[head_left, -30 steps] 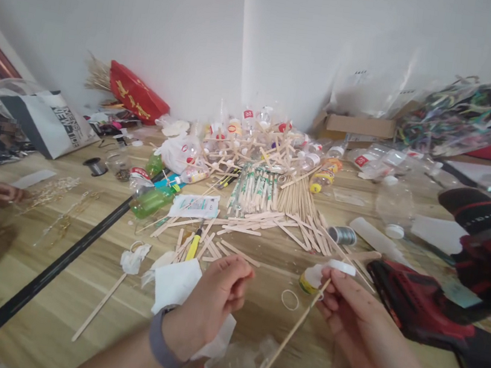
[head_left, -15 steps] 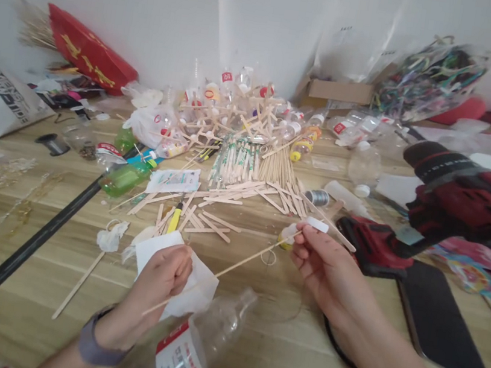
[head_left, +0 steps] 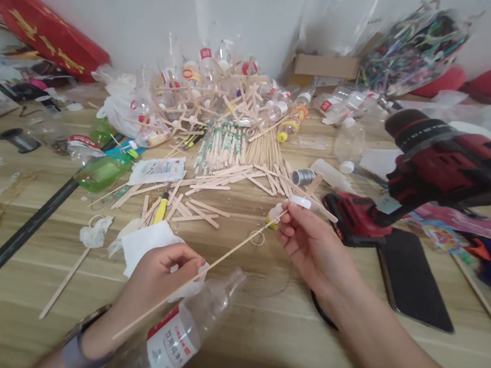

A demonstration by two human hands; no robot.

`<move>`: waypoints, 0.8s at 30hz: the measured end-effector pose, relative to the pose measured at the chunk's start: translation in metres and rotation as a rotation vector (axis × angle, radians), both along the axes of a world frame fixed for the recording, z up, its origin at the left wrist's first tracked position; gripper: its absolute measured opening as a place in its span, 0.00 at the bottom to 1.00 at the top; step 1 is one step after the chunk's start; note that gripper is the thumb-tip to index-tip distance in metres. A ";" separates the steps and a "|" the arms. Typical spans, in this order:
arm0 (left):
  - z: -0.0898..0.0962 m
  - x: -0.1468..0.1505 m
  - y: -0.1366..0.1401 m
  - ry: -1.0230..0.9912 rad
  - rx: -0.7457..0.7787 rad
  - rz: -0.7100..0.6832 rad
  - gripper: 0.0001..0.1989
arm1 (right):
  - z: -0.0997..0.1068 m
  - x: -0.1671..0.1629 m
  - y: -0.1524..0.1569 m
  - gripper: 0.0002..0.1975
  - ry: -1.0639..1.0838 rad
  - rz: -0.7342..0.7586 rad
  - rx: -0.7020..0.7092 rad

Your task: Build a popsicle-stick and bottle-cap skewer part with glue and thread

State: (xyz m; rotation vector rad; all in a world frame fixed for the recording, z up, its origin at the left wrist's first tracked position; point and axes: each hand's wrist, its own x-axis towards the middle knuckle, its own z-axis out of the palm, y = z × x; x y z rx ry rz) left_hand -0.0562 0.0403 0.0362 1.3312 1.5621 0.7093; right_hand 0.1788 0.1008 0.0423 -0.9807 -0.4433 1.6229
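A thin wooden skewer (head_left: pixel 239 245) runs slantwise between my hands. My right hand (head_left: pixel 311 236) pinches a white bottle cap (head_left: pixel 300 202), and the skewer's upper end meets the fingertips just under it; whether it enters the cap is hidden. My left hand (head_left: pixel 164 273) is curled around the skewer lower down, thumb and forefinger together, and the lower end sticks out past the wrist. Below lies a clear plastic bottle (head_left: pixel 205 306) with a red and white label, tilted, close to my body. White paper (head_left: pixel 146 243) lies partly beneath my left hand.
Wooden craft sticks (head_left: pixel 200 211) and a bundle of skewers (head_left: pixel 264 147) lie ahead, with plastic bottles behind. A red and black power drill (head_left: pixel 439 168) and a black phone (head_left: pixel 414 281) are at right. A green bottle (head_left: pixel 105 170) lies at left beside a black strip (head_left: pixel 18 237).
The camera view has shifted right and down. My left hand has loosened from a tight fist into a looser curl at the skewer. My right hand still holds the bottle cap and skewer end.
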 end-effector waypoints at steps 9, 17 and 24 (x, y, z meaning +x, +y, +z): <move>-0.006 0.003 -0.002 0.052 0.051 -0.044 0.21 | 0.000 0.002 -0.001 0.11 -0.001 0.012 0.007; 0.000 -0.001 -0.001 0.091 0.030 -0.199 0.15 | 0.001 0.001 0.000 0.13 0.001 0.009 -0.003; 0.002 0.006 -0.011 0.184 -0.026 -0.201 0.14 | 0.002 0.000 -0.001 0.13 -0.003 0.019 0.020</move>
